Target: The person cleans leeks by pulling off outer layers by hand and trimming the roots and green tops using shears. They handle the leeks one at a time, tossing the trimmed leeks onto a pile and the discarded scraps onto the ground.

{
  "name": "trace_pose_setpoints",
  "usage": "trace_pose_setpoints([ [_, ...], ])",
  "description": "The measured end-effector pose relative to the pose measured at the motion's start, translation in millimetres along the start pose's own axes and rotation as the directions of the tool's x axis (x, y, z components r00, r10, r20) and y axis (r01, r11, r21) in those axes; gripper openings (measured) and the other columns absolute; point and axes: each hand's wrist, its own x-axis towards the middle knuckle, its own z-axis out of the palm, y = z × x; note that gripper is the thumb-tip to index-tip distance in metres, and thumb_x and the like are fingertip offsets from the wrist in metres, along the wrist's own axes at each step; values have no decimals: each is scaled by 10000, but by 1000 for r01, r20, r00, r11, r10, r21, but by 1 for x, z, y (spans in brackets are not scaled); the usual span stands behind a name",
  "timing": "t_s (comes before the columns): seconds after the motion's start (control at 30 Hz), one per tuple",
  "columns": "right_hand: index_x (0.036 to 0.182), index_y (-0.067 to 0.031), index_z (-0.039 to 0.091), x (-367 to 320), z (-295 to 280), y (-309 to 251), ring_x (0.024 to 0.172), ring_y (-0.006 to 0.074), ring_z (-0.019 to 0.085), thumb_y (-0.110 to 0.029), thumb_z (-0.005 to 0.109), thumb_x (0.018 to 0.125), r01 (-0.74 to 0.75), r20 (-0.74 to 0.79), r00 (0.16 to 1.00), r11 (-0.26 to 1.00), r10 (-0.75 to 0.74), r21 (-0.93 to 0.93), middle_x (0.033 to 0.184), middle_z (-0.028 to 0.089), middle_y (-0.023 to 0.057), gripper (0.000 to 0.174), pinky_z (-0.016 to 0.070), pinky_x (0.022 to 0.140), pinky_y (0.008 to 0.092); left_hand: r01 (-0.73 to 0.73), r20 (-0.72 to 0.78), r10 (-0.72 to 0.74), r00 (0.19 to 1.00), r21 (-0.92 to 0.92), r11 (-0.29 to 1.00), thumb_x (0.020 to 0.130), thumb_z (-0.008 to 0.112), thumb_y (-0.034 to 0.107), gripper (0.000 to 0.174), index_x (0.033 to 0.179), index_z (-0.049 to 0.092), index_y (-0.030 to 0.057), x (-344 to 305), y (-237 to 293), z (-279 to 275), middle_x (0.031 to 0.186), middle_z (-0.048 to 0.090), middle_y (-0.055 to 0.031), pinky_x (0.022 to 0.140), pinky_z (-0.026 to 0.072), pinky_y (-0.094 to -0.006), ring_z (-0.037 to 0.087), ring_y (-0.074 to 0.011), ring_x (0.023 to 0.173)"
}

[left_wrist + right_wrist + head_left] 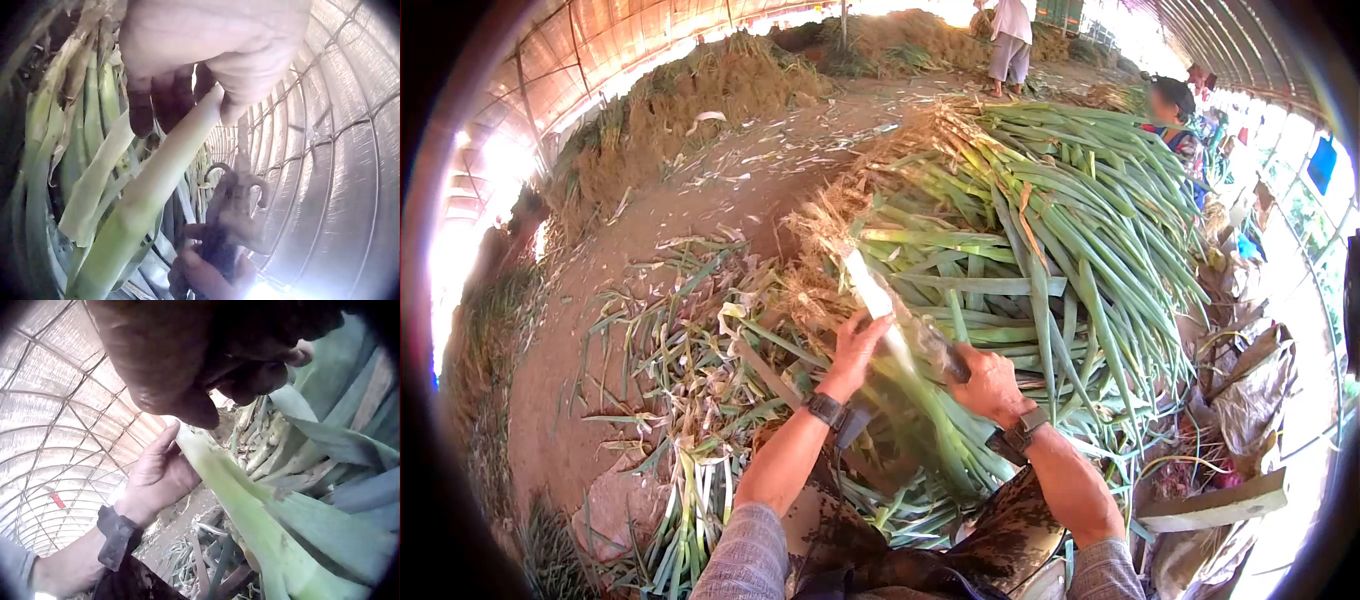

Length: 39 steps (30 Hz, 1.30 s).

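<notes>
A leek (868,283) slants across the middle of the head view, its white shank up and its green leaves toward the person's lap. My left hand (858,350) pinches it by the white part, with the thumb on one side and fingers on the other, as the shank (164,165) shows in the left wrist view. My right hand (988,385) grips a dark tool (945,355) close beside the leek. In the left wrist view this tool (225,203) has two curled hooks at its end. From the right wrist, the right hand (187,356) appears dark overhead.
A big heap of leeks (1090,220) spreads ahead and right. Peeled skins and leaf scraps (685,370) litter the ground at left, near cleaned leeks (700,500). A wooden board (1215,503) and sacks (1250,390) lie at right. Two other people are farther back.
</notes>
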Motion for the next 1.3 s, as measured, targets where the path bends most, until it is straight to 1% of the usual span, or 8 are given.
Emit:
trace_pose_setpoints([
  [0.43, 1083, -77, 676, 15, 6, -1, 789, 394, 673, -288, 718, 782, 20, -86, 996, 998, -14, 66, 813, 691, 188, 371, 539, 722, 471, 21, 102, -23, 994, 18, 1000, 933, 673, 192, 271, 1130, 671, 6, -13, 4, -7, 974, 688, -37, 727, 513, -260, 628, -97, 848],
  [0.6, 1104, -72, 678, 6, -2, 12, 816, 383, 674, -287, 731, 767, 29, 117, 992, 996, -39, 86, 862, 695, 189, 404, 538, 752, 454, -40, -220, -31, 975, -310, 950, 925, 606, 78, 88, 981, 629, 13, 10, -7, -31, 907, 654, -51, 723, 535, -308, 636, -161, 813],
  [0.63, 1118, -77, 678, 2, -2, 18, 816, 382, 673, -288, 735, 760, 40, 147, 988, 995, -54, 92, 874, 695, 186, 419, 537, 751, 451, 21, -138, -84, 987, -403, 915, 978, 604, 185, 197, 1081, 607, 17, 30, -23, -58, 1032, 651, -71, 826, 552, -413, 629, -196, 944],
  [0.73, 1138, -110, 683, -6, 0, 22, 854, 378, 671, -310, 735, 749, 7, 247, 968, 994, -35, 111, 897, 701, 181, 440, 537, 770, 450, -84, -224, -17, 974, -432, 898, 999, 595, 268, 261, 1114, 602, 33, 47, -38, -82, 1046, 653, -71, 860, 550, -435, 638, -210, 958],
  [0.8, 1145, -146, 688, -12, 4, 25, 876, 381, 672, -330, 715, 761, 73, 360, 928, 994, -99, 84, 909, 707, 184, 427, 540, 796, 461, 21, -156, -86, 984, -376, 926, 1000, 589, 366, 373, 1195, 574, 48, 61, -53, -95, 1141, 647, -81, 922, 532, -448, 632, -220, 1037],
  [1.07, 1105, -89, 664, -12, 7, 19, 826, 403, 661, -288, 723, 778, 7, 165, 986, 1000, -9, 15, 854, 695, 187, 387, 523, 743, 493, 37, -126, -75, 989, -281, 959, 1001, 580, 397, 367, 1213, 548, 99, 37, -19, -59, 1020, 619, -26, 796, 559, -402, 626, -182, 877],
  [1.13, 1098, -85, 656, -9, 6, 13, 804, 406, 660, -299, 715, 795, 38, 107, 993, 999, -41, 35, 829, 689, 180, 376, 517, 718, 499, 57, -127, -69, 989, -95, 994, 997, 581, 415, 375, 1199, 554, 100, 30, -11, -45, 991, 621, -28, 766, 560, -397, 630, -178, 845],
  [1.3, 1082, -74, 643, 0, 11, 8, 784, 407, 659, -323, 704, 810, 57, 152, 987, 998, -55, -8, 797, 679, 196, 373, 511, 700, 507, 120, 13, -122, 992, -327, 937, 1012, 476, 533, 498, 1266, 482, 105, 21, -8, -30, 1088, 587, -56, 826, 537, -456, 620, -225, 952],
])
